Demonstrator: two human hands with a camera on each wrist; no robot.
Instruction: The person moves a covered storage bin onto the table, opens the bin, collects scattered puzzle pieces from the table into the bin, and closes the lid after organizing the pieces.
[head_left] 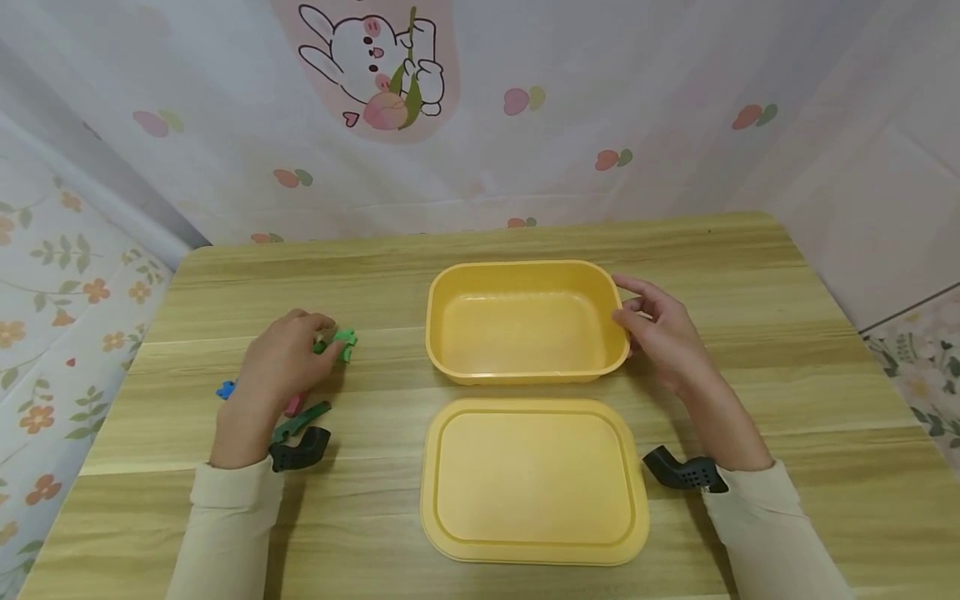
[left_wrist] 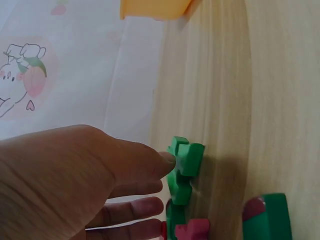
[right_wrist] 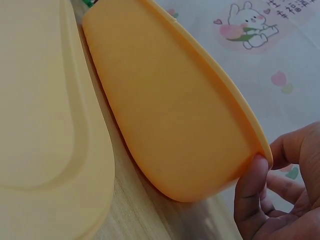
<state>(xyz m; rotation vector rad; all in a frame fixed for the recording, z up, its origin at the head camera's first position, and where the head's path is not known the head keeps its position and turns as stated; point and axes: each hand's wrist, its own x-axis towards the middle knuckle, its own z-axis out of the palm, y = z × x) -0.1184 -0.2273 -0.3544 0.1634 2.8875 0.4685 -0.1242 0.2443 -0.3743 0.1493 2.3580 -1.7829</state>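
My left hand (head_left: pixel 277 362) is at a small group of toy pieces on the left of the table. Its thumb tip meets the edge of a bright green notched piece (left_wrist: pixel 186 162), with fingers extended beside it; a firm grip is not visible. Close by lie a pink piece (left_wrist: pixel 194 229), a dark green bar-like piece (head_left: pixel 302 422) and a blue piece (head_left: pixel 226 389), partly hidden by the hand. My right hand (head_left: pixel 663 333) pinches the right end of a yellow rectangular box (head_left: pixel 525 379) by its rim, thumb against the wall. Nothing lies inside the box.
A yellow lid (head_left: pixel 534 479) lies flat on the wooden table (head_left: pixel 787 333), just in front of the box. Behind the table hangs a pale curtain (head_left: pixel 570 133) with a rabbit print. Black wrist mounts (head_left: pixel 686 471) stick out by both cuffs.
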